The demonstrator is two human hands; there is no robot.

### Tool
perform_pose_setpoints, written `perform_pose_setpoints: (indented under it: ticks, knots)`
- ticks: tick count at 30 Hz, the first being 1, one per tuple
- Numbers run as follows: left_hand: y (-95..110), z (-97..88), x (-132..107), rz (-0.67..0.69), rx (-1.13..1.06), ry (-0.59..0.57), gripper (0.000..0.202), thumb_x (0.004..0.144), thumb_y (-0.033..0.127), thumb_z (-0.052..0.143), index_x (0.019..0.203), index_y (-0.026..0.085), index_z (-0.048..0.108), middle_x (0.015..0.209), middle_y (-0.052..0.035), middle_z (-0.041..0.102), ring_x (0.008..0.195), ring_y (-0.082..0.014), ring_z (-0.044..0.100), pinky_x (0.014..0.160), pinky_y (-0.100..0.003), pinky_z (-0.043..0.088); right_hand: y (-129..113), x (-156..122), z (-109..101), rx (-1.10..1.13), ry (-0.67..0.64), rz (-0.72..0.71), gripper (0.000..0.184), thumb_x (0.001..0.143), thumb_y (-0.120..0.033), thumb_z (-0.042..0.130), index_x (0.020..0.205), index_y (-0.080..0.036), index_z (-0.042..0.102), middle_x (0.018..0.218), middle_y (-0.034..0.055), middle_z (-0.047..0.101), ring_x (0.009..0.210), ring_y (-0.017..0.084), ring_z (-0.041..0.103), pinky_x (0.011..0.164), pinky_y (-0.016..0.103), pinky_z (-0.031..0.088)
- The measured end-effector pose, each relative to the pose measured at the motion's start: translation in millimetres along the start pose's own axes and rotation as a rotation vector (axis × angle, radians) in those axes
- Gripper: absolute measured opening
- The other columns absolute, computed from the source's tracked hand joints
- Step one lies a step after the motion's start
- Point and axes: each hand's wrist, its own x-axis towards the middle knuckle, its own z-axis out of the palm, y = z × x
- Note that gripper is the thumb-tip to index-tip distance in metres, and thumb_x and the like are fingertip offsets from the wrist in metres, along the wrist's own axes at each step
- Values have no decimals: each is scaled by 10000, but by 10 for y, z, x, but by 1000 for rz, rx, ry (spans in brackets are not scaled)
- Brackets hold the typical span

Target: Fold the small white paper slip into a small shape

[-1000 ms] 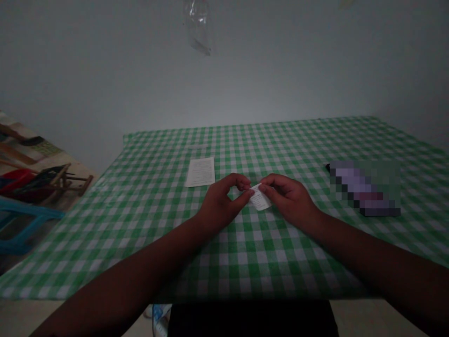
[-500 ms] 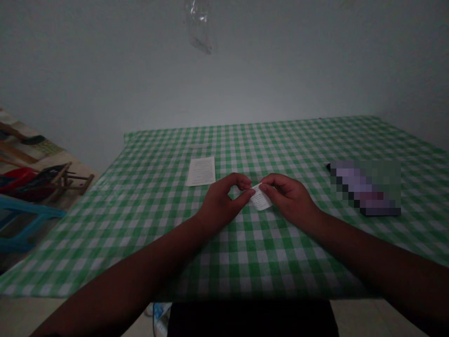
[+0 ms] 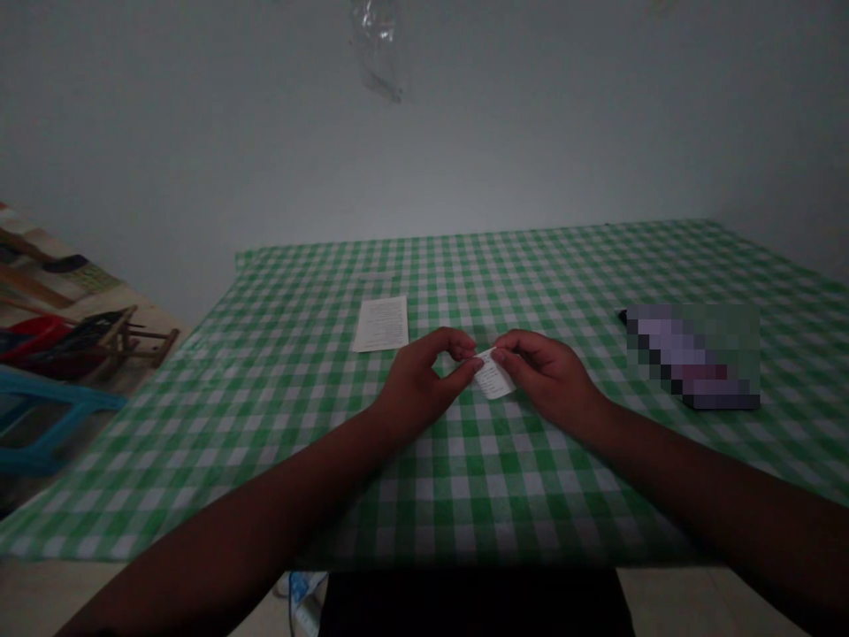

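Between my two hands is a small piece of white paper with lines of print on it. My left hand pinches its upper left corner between thumb and fingers. On the other side, my right hand grips the paper's upper right edge, thumb on top. The lower part of the paper hangs free, slightly curved. To the left of my left hand, printed white sheets lie flat on the table.
A green-and-white checked cloth covers the table. At the right lies a dark-edged flat object, blurred out by pixels. Left of the table are a blue plastic stool and a red basin. A clear plastic bag hangs on the wall.
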Motion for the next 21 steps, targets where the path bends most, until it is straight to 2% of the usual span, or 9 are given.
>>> perform_pose_setpoints:
  ticks: [7,12,15,18,21]
  knots:
    - [-23,2,1,24,45,-14,123,819,214,715,912,190,637,849,3,696,783,-135,659,761,-287,537,15,6,-1,-38,-2,-43,149,923,-337,588,857,-216,645,799,-1,638,740,151,604,679,305,480]
    - [-8,-29,-6,116,220,-65,130,825,209,714,932,203,641,859,1,707,805,-151,662,839,-338,518,-5,31,-32,-154,-4,-167,49,893,-250,620,861,-215,630,824,6,637,789,158,606,748,320,475]
    - [-2,-47,-4,161,262,-73,157,815,204,723,949,209,642,861,3,702,822,-158,657,863,-354,501,-36,42,-56,-225,-38,-248,68,901,-210,600,837,-216,624,800,2,621,768,150,593,733,316,461]
    - [-4,-61,11,67,138,-68,174,822,245,721,972,204,642,878,-2,698,816,-150,654,827,-324,511,-68,37,-69,-212,-42,-259,80,915,-221,589,843,-220,625,811,3,616,777,152,588,733,320,458]
    - [-19,-65,25,-62,-13,-63,175,828,291,717,969,205,661,886,-1,689,836,-144,647,814,-297,513,-82,25,-66,-119,-5,-192,88,923,-251,586,851,-223,628,814,0,609,773,153,582,727,323,458]
